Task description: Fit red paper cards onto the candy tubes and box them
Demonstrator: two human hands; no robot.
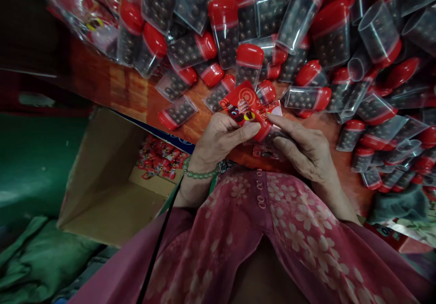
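A red printed pouch (243, 106) with a cartoon face is pinched in my left hand (223, 136), the thumb lying across its front. My right hand (303, 147) is closed at the pouch's right edge. Between its thumb and fingers shows part of a clear canister (272, 134) with dark balls; whether it sits inside the pouch I cannot tell. Just beyond my hands, red-lidded clear canisters (250, 61) of dark balls lie on the table. More red printed packaging (265, 151) lies at the table edge under my hands.
Canisters (316, 31) are heaped across the back and right of the orange-red table (129, 90). A clear bag of red packaging (95, 17) lies at the back left. Below the table's left edge stands an open cardboard box (112, 195) with red packets (160, 156) inside.
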